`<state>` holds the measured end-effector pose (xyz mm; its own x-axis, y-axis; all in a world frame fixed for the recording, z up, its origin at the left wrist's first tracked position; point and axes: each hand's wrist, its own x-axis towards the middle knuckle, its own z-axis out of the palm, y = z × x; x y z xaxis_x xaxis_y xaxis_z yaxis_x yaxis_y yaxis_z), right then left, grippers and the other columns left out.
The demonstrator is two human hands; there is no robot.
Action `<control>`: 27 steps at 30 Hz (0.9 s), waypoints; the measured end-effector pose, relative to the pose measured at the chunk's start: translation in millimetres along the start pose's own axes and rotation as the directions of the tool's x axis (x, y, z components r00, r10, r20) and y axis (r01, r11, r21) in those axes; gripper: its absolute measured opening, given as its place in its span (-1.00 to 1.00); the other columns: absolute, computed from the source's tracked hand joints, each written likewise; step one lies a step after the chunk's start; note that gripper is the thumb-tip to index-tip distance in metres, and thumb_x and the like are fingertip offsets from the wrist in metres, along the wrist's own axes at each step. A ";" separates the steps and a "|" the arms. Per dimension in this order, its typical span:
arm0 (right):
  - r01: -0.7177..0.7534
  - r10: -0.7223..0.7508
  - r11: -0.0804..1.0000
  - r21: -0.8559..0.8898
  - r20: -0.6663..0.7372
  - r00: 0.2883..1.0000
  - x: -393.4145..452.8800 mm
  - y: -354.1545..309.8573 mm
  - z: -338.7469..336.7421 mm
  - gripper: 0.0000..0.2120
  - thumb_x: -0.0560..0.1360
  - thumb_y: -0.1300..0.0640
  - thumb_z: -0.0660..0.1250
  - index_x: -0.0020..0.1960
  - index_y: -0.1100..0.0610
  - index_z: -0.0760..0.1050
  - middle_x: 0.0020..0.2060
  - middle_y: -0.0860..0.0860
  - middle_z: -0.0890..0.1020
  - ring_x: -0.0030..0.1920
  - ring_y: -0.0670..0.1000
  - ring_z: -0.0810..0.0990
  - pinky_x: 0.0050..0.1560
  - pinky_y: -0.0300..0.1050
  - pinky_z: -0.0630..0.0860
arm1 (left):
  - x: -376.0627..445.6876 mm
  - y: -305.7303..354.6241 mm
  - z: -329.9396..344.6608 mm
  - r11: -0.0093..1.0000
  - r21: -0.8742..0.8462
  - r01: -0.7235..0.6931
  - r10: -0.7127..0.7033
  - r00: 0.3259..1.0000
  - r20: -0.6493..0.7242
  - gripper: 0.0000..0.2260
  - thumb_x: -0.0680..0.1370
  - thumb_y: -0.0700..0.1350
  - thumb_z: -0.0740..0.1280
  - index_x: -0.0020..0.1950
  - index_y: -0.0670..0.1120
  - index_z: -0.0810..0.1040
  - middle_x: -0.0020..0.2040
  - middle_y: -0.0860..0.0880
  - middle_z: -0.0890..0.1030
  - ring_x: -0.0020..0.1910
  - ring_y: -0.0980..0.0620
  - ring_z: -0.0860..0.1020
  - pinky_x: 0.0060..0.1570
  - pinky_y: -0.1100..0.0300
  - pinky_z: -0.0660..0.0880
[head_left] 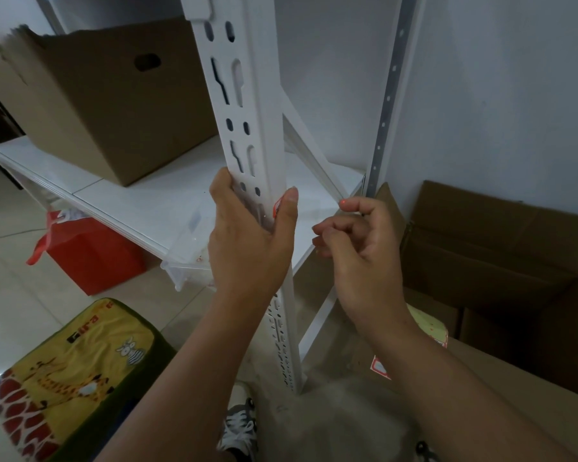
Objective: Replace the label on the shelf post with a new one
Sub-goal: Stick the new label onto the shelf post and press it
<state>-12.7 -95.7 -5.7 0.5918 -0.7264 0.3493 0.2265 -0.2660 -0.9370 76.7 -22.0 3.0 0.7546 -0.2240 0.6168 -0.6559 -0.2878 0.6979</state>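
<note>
Nearest the lens, two bare forearms reaching up from the bottom edge. Far left, low: yellow giraffe-print cushion on the tiled floor. Above it, red bag under the white shelf board, with a brown cardboard box standing on that board. Clear plastic tray jutting over the board's front edge, just beside the wrist.

Centre: white slotted shelf post, upright. Left hand clamped round the post, fingers curled behind its left edge, thumb pressing a red-and-white label against the right face; label mostly hidden under the thumb.

Right of the post: right hand held apart from it, fingers loosely curled, thumb and forefinger tips close together; a red speck on the forefinger tip; anything pinched there too small to make out.

Further right: open cardboard carton against the wall, red-bordered label sheet lying on flattened cardboard below the right forearm.
</note>
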 end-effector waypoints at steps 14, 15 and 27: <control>-0.014 0.015 0.999 -0.043 0.015 1.000 0.5 3.8 7.3 -0.73 0.56 0.23 0.27 0.05 -0.14 0.34 -0.14 -0.10 0.65 -0.06 -0.07 0.65 0.03 -0.08 0.62 | 1.2 -11.9 -5.5 0.992 -0.080 -0.097 0.102 0.993 0.062 -0.48 0.54 0.23 0.23 0.35 -0.01 0.18 0.10 0.11 0.45 -0.06 0.27 0.54 -0.22 0.50 0.48; -0.015 0.015 0.999 -0.042 0.018 1.000 0.5 3.8 7.7 -0.73 0.56 0.23 0.27 0.05 -0.14 0.34 -0.15 -0.10 0.65 -0.06 -0.07 0.65 0.03 -0.09 0.62 | 1.5 -13.0 -6.1 0.990 -0.099 -0.101 0.108 0.992 0.068 -0.49 0.53 0.25 0.21 0.35 0.00 0.19 0.11 0.09 0.47 -0.04 0.22 0.56 -0.20 0.48 0.51; -0.011 0.013 0.998 -0.055 0.031 0.999 1.0 7.4 9.7 -0.74 0.56 0.22 0.28 0.04 -0.14 0.35 -0.20 -0.16 0.65 -0.07 -0.08 0.65 0.01 -0.08 0.62 | 6.4 -20.6 -11.0 0.972 -0.234 -0.024 0.068 0.981 0.179 -0.50 0.46 0.28 0.24 0.29 0.21 0.11 0.14 0.31 0.39 0.10 0.24 0.53 -0.03 0.35 0.54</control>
<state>-3.0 -92.3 -12.2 0.6187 -0.7096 0.3373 0.1767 -0.2926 -0.9398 94.8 -7.4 -3.4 0.6998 -0.4064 0.5874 -0.6608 -0.0562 0.7484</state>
